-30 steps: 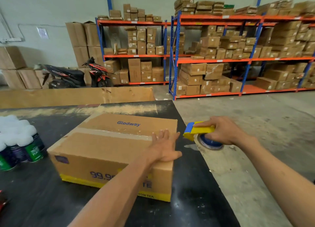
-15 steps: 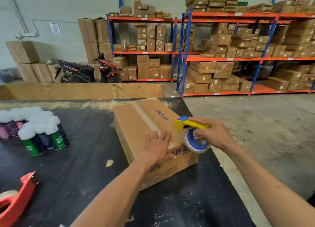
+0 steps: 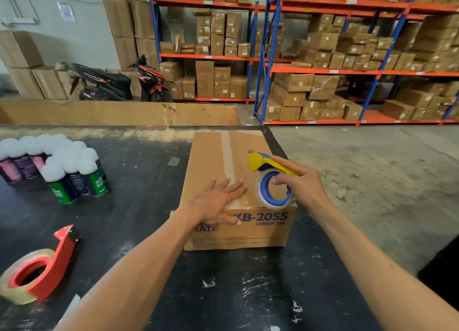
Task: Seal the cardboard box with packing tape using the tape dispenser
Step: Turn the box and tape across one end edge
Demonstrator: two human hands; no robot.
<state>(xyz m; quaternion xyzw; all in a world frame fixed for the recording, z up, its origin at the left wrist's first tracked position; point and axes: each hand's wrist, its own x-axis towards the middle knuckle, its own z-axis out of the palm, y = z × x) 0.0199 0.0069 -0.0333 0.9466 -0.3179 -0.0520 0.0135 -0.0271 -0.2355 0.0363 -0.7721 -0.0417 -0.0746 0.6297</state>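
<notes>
A brown cardboard box [image 3: 211,156] stands on the black table, its short printed side "KB-2055 LEMON TEA" facing me. A strip of tape [image 3: 227,154] runs along the top seam, away from me. My left hand [image 3: 218,201] lies flat on the near top edge, fingers spread, thumb over the front face. My right hand [image 3: 301,184] grips a yellow and blue tape dispenser [image 3: 270,179] with a clear tape roll, held over the box's near right corner.
A red tape dispenser [image 3: 37,268] lies at the table's near left. Several white-capped spray cans [image 3: 62,166] stand at the left. The table's right edge [image 3: 330,243] drops to a concrete floor. Shelves of boxes and a motorbike [image 3: 119,82] stand behind.
The box has turned so its short printed side faces me. My right hand brought the dispenser over the box's near right corner. My left hand stayed flat on the near top edge.
</notes>
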